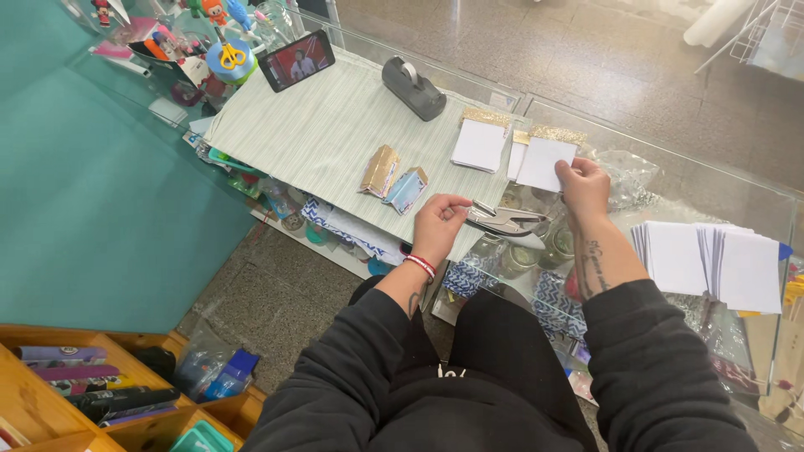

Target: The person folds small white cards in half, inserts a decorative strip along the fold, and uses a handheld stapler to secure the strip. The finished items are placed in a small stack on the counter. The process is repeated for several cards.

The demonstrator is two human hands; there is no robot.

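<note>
Head view, looking down on a glass table (720, 180) with shelves of jars showing underneath. Lying across its left part, a striped grey-green mat (335, 134). Sitting at the right end, a fanned stack of white cards (712, 264). On the mat's far edge, a dark tape dispenser (413, 87) and a phone (296, 59) propped up with its screen lit. Resting near the mat's right edge, two small piles of white cards with gold glitter tops (479, 141). Lying mid-mat, two little folded packets, gold and blue (394, 179). Left hand (437, 224) gripping a metal hole punch (502, 219) just off the mat's near edge, grip clamped on its handles. Right hand (584, 186) pinching the lower corner of a glitter-topped white card (545, 159), grip closed on it, card lying flat on the glass beside the piles.
</note>
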